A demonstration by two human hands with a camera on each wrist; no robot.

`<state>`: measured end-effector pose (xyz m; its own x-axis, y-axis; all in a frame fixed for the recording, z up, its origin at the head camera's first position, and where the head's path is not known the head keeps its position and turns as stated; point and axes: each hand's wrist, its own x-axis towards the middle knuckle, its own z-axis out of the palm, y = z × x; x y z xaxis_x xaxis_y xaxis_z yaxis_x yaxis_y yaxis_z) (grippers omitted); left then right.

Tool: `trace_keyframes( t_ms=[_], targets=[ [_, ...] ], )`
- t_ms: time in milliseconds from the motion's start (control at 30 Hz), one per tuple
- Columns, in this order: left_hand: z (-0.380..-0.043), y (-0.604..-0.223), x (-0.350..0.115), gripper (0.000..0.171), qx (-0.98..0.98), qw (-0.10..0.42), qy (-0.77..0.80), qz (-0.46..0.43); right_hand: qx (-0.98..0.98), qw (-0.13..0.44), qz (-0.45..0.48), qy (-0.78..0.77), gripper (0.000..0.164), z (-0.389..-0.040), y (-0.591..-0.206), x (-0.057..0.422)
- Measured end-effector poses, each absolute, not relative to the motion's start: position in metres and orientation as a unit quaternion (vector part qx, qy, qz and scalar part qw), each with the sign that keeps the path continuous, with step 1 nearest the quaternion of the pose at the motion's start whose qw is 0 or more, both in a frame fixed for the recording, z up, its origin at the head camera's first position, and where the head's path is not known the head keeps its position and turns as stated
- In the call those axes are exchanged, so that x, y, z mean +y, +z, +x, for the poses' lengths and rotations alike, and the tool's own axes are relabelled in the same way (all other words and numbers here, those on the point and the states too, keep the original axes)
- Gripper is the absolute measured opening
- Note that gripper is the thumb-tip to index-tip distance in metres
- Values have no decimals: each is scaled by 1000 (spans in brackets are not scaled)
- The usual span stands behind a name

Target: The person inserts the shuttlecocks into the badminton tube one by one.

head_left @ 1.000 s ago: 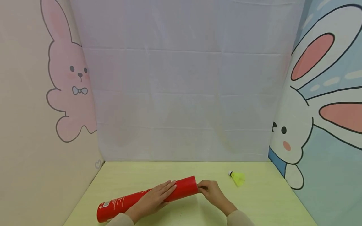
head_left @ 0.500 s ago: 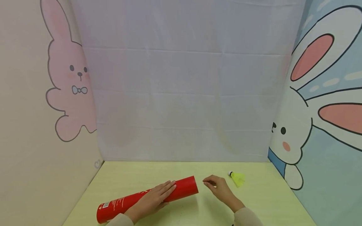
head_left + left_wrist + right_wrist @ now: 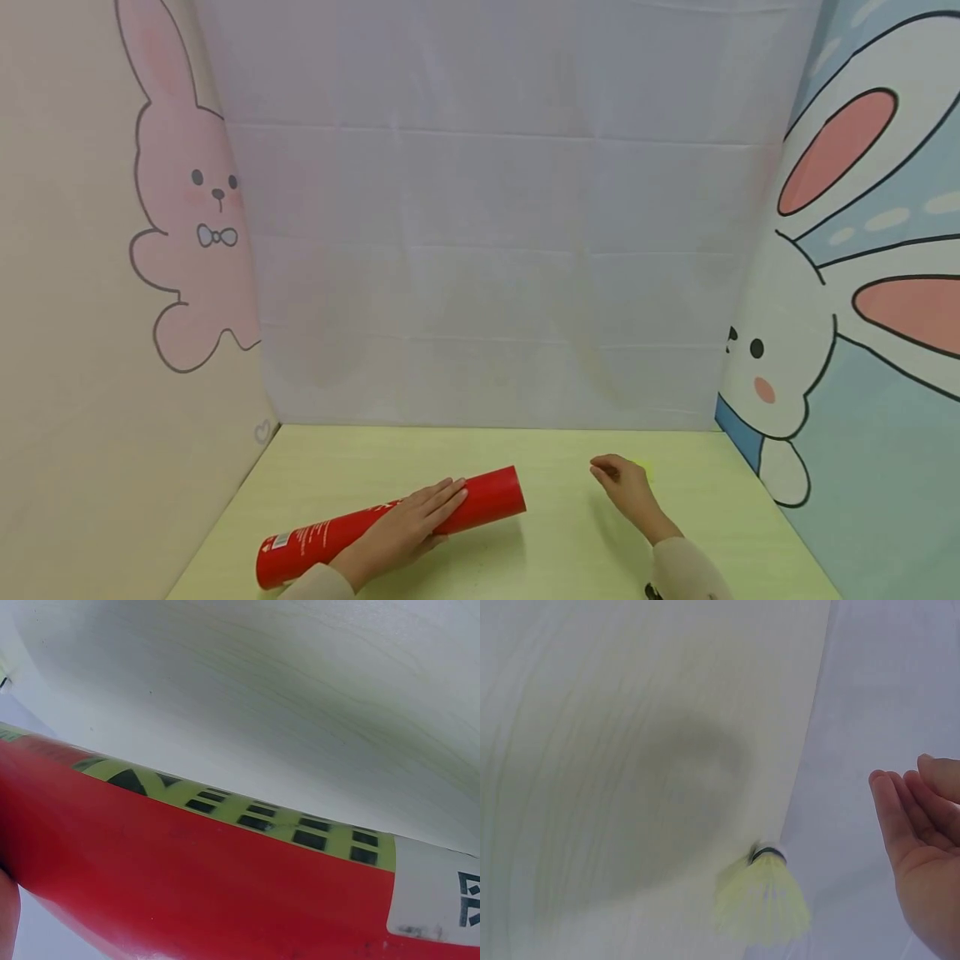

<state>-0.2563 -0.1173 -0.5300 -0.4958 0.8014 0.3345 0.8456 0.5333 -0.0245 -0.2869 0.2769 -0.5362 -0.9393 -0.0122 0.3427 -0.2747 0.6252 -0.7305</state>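
Observation:
A long red shuttlecock tube (image 3: 491, 500) slants across the left half of the table, its right end raised and its lower left end down by the tabletop. My left hand (image 3: 411, 527) holds it around the middle, fingers laid over the top. In the left wrist view the tube (image 3: 210, 877) shows a yellow strip with black marks and a white label. Well to the right of the tube, my right hand (image 3: 628, 493) hovers with fingers loosely bent and nothing between them. It partly covers a yellow shuttlecock (image 3: 643, 468) in the head view; the right wrist view shows this shuttlecock (image 3: 763, 900) lying whole.
The pale yellow-green table (image 3: 555, 550) ends at a hanging white cloth (image 3: 480, 250) at the back. Side walls with a pink rabbit drawing (image 3: 187, 192) on the left and a white rabbit drawing (image 3: 787, 333) on the right enclose it.
My right hand has left the tube's right end and moved right, now overlapping the shuttlecock in the head view. The left hand and the tube have stayed in place.

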Motion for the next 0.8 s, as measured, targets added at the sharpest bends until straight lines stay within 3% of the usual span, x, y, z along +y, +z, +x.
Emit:
trace_keyframes(
  t_ms=[533,800],
  targets=[
    [-254,-527,-116,88,-863,150,-75,-477,-896,215,-19,388,22,-289,-549,334],
    [-254,-526,-116,85,-865,147,-73,-474,-899,177,-70,395,28,-289,-560,342]
  ],
)
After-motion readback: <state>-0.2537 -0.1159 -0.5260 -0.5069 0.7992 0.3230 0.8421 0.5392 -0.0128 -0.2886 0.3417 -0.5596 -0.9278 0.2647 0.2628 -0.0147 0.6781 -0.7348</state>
